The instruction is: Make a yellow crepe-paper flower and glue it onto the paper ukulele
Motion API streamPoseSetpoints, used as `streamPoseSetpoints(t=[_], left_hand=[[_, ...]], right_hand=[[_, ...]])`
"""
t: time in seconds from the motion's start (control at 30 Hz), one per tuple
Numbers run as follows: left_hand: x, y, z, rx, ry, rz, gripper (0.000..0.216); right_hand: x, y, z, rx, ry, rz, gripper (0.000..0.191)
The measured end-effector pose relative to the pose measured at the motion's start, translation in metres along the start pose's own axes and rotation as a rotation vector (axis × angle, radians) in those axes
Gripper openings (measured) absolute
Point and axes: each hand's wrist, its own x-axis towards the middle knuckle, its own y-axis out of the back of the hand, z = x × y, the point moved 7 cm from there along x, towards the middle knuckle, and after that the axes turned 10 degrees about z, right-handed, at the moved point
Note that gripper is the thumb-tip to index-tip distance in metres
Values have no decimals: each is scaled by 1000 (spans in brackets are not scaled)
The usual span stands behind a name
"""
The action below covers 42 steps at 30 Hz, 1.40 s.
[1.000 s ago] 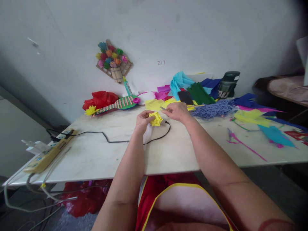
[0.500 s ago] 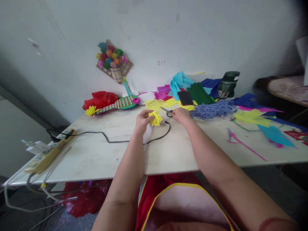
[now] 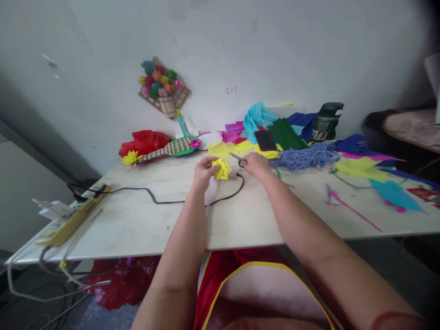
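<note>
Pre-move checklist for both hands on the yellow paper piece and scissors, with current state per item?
1. Left hand grips the yellow paper piece: ok.
2. Right hand is on the scissors: ok, touching; grip through the loops cannot tell.
3. Scissors blades open or shut: cannot tell, too small.
4. Black cable is away from the work: not ok, its end lies right beside the paper piece.
5. Phone is out of the hands' way: ok, it sits farther back on the coloured paper.

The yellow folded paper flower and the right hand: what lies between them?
In the head view, small scissors and the black cable's plug end lie between yellow folded paper flower and right hand.
</note>
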Motion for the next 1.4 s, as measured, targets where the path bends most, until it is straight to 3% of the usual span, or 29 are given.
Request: streamPoseSetpoints(t=[0.2, 0.43, 0.63, 0.87, 0.97, 1.03, 1.1, 1.13, 1.23, 1.4], left_hand=[[0, 3, 4, -25, -5, 34, 40], [0, 1, 8, -91, -42, 22, 38], [3, 9, 13, -181, -61, 65, 36], [9, 21, 12, -288, -81, 142, 36], [12, 24, 9, -301, -70, 156, 36], [13, 26, 7, -303, -62, 161, 36], [13, 27, 6, -303, -50, 171, 36], [13, 28, 5, -300, -43, 175, 37], [14, 28, 2, -282, -27, 177, 37], [14, 28, -2, -240, 3, 182, 37]], right_hand=[[-12, -4, -53, 118, 254, -78, 42], [-21, -31, -80, 33, 228, -214, 44], [-20, -22, -67, -11, 205, -172, 42], [-7, -6, -15, 39, 3, -64, 34], [-2, 1, 9, 267, -192, 93, 32], [1, 4, 20, 565, -279, 194, 27], [2, 4, 22, 886, -314, 206, 13], [3, 4, 21, 1027, -315, 179, 6], [1, 9, 9, 1316, -245, 48, 21], [-5, 18, -6, 1459, -101, -158, 27]])
